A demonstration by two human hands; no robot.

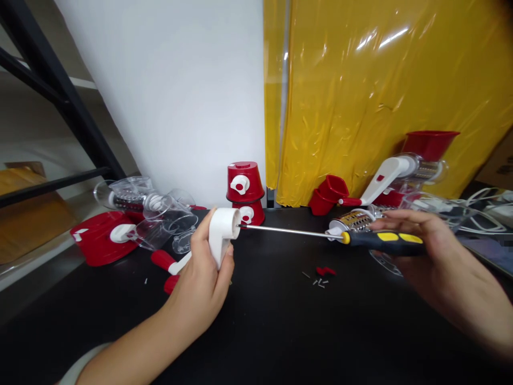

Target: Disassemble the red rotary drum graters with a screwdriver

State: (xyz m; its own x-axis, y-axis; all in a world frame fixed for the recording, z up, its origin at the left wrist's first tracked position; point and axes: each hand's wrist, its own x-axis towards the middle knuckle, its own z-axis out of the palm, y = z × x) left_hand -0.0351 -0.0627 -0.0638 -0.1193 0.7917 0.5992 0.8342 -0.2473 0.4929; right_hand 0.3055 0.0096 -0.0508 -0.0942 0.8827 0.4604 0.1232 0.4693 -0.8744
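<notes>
My left hand is closed around a white plastic crank handle, its round end facing right. In my right hand is a long screwdriver with a black and yellow grip, held roughly level. The screwdriver's tip meets the opening in the handle's round end; whether it sits in a screw is too small to tell. Below the shaft, several small screws and red plastic pieces lie on the black table. A red knob on a white arm is partly hidden behind my left hand.
Two stacked red bases stand at the back. To the left are a red base and clear plastic parts. An assembled rotary grater, a red hopper, a grater drum and white cables occupy the right.
</notes>
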